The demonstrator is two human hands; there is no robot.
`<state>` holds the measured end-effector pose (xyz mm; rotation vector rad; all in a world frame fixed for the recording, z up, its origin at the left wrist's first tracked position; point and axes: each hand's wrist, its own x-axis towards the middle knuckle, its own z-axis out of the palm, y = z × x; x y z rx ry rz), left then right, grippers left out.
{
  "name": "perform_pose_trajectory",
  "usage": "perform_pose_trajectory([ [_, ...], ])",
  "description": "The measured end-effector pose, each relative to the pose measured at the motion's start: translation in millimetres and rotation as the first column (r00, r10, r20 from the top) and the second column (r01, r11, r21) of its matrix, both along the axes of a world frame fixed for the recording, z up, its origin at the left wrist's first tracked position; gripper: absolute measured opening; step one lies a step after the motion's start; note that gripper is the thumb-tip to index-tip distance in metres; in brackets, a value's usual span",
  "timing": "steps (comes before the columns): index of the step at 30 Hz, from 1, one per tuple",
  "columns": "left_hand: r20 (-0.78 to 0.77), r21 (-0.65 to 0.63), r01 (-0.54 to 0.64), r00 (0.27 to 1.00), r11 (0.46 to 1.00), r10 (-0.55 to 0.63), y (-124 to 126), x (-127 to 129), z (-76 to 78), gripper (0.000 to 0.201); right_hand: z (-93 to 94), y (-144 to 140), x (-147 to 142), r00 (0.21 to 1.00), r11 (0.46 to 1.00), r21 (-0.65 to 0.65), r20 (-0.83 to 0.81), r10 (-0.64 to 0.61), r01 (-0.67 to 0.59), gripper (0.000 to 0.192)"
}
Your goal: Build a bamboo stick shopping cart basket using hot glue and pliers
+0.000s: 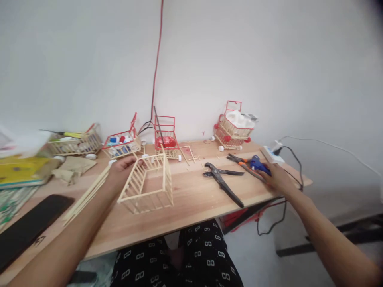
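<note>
My left hand (122, 170) is closed on the far left corner of a small basket frame (167, 179) made of thin pale wooden sticks, tilted over the table. At the table's right end my right hand (277, 179) is closed around a blue glue gun (256, 163), its fingers partly hidden. Pliers with orange handles (239, 159) lie right beside the glue gun. A dark cutter tool with spread handles (223, 183) rests between my two hands. Long bare sticks (86, 197) lie under my left forearm.
Small stick carts stand along the wall: one with a red container (166, 142), one with white items (235, 129), one with bottle caps (121, 145). A black phone (36, 227) lies at left. A white power strip (273, 154) with cords sits at the right edge.
</note>
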<state>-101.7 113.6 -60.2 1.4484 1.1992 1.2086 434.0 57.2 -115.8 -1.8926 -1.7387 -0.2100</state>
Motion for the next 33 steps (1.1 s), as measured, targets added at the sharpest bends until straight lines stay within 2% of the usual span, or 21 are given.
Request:
perform_pose_trajectory([
  [3, -0.02, 0.029, -0.048, 0.999, 0.998, 0.048, -0.5, 0.0, -1.5, 0.036, -2.6, 2.4, 8.2, 1.0, 0.997, -0.076, 0.025, -0.014, 0.016, 0.034],
  [6, -0.039, 0.102, -0.034, 0.998, 0.994, 0.039, 1.6, -1.7, -5.2, 0.034, 5.4, -3.7, 5.8, 0.997, 0.998, -0.029, 0.067, -0.047, 0.049, 0.041],
  [9, -0.071, 0.148, -0.008, 0.997, 0.989, 0.019, 4.6, -3.8, -10.2, 0.032, 26.1, -13.8, -22.2, 0.994, 0.996, 0.069, 0.082, -0.069, 0.063, 0.044],
  [11, -0.109, 0.181, -0.006, 0.994, 0.983, 0.027, 6.6, -4.7, -14.0, 0.029, 40.8, -16.0, -56.0, 0.999, 0.997, 0.067, -0.02, -0.04, 0.042, 0.038],
  [14, -0.147, 0.221, -0.003, 0.988, 0.975, 0.036, 9.0, -5.1, -20.9, 0.025, 53.3, -5.9, -118.7, 0.976, 0.989, 0.093, -0.179, 0.127, -0.111, 0.035],
  [16, -0.161, 0.215, 0.001, 0.986, 0.977, 0.035, 10.2, -4.7, -26.4, 0.024, 53.8, 8.5, -160.5, 0.913, 0.964, 0.064, -0.31, 0.266, -0.259, 0.035],
  [19, -0.187, 0.201, 0.014, 0.982, 0.979, 0.024, 11.9, -3.9, -34.6, 0.022, 48.6, 33.2, -215.3, 0.789, 0.886, 0.063, -0.429, 0.439, -0.459, 0.035],
  [22, -0.225, 0.203, 0.032, 0.974, 0.979, 0.015, 13.7, -3.8, -40.5, 0.022, 44.2, 53.4, -257.0, 0.669, 0.807, 0.099, -0.506, 0.544, -0.582, 0.032],
  [27, -0.313, 0.196, 0.027, 0.949, 0.98, 0.037, 14.6, -4.4, -43.0, 0.02, 43.0, 70.7, -293.2, 0.63, 0.754, 0.114, -0.477, 0.613, -0.647, 0.026],
  [30, -0.393, 0.192, 0.066, 0.919, 0.979, 0.015, 13.9, -4.8, -39.7, 0.021, 41.6, 76.5, -299.0, 0.605, 0.714, 0.109, -0.454, 0.654, -0.691, 0.022],
  [33, -0.447, 0.222, 0.131, 0.895, 0.966, -0.018, 13.6, -6.0, -35.7, 0.024, 36.6, 81.9, -300.0, 0.586, 0.7, 0.099, -0.472, 0.659, -0.707, 0.025],
])
